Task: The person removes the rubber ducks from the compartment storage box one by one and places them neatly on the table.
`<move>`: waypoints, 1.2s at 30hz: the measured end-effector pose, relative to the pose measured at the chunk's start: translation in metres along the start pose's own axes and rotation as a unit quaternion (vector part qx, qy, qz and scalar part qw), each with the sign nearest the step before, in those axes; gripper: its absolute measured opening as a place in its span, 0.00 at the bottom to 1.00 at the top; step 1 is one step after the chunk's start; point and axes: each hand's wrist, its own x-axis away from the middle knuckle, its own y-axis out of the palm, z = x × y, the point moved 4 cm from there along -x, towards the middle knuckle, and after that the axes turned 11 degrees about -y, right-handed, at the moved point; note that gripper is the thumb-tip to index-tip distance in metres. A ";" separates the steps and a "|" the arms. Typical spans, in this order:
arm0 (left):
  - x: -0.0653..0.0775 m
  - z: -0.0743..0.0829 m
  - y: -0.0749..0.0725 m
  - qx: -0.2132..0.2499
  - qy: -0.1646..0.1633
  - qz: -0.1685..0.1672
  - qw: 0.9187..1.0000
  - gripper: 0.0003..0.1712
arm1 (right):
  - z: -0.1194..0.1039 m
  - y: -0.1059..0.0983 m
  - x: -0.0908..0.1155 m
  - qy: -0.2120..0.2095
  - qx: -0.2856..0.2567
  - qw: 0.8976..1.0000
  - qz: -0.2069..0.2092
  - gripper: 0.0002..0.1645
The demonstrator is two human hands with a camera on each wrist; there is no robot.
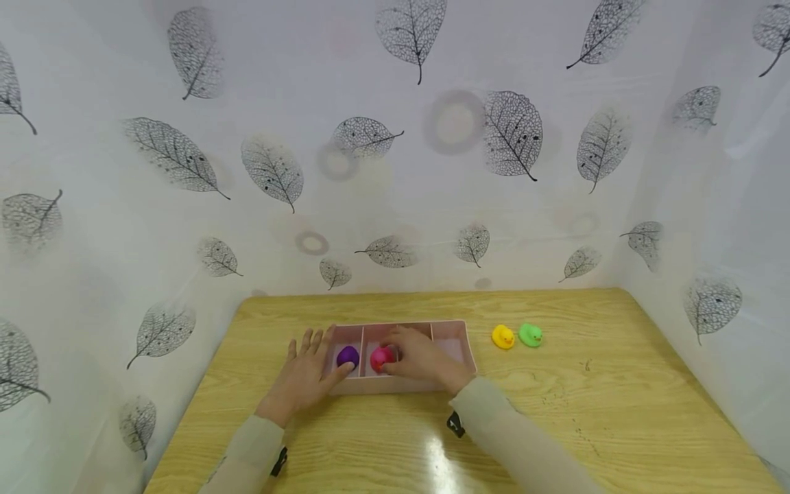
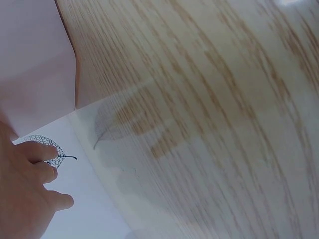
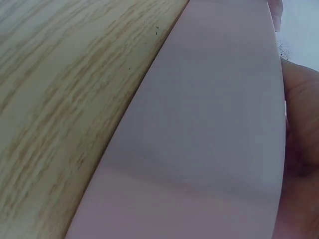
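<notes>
With 12 o'clock taken as the far side of the table (image 1: 617, 405) in the head view, a shallow pink box (image 1: 395, 385) is seen near the centre, split by 2 dividers into 3 compartments. In the middle compartment, a red-pink toy (image 1: 380, 358) is gripped by the right hand (image 1: 422, 358), its thumb and fingers bent around the toy from the 3 o'clock side. Whether the toy is touching the box floor cannot be told.

In the compartment at 9 o'clock, a rounded purple toy (image 1: 348, 356) is seen. The left hand (image 1: 304, 374) is placed at the 9 o'clock end of the box, its fingers spread and fairly straight, pointed toward 12 o'clock. Its thumb is stretched toward 3 o'clock, over the near rim by the purple toy; contact between the 2 cannot be confirmed.

Outside the box, at about 2 to 3 o'clock, a yellow duck (image 1: 503, 337) and a green duck (image 1: 531, 335) are set on the table near each other, the green at 3 o'clock from the yellow. Both forearms are covered by pale sleeves (image 1: 512, 432). Beyond the table, at 12 o'clock, a white curtain (image 1: 432, 199) is hung, printed with dark leaves.
</notes>
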 end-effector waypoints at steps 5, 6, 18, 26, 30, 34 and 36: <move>0.000 0.001 0.000 0.004 -0.005 -0.007 1.000 0.55 | 0.002 0.005 -0.005 0.023 0.018 1.000 -0.007 0.28; 0.000 0.001 0.000 0.005 -0.006 -0.007 1.000 0.55 | 0.003 0.006 -0.006 0.030 0.021 0.999 -0.008 0.28; 0.000 0.001 0.000 0.008 0.004 0.002 1.000 0.54 | -0.002 0.008 -0.015 0.075 0.033 0.996 -0.020 0.25; 0.000 0.000 -0.001 0.011 0.005 0.001 1.000 0.54 | -0.008 0.007 -0.020 0.095 0.054 0.993 -0.046 0.28; 0.000 0.000 0.000 0.010 0.004 -0.002 1.000 0.54 | -0.007 0.010 -0.022 0.108 0.070 0.990 -0.062 0.28; 0.000 0.001 0.000 0.011 0.003 0.001 1.000 0.54 | -0.005 0.012 -0.024 0.110 0.073 0.990 -0.057 0.27; 0.000 0.001 -0.001 0.010 0.004 0.004 1.000 0.54 | -0.004 0.013 -0.024 0.107 0.070 0.991 -0.050 0.28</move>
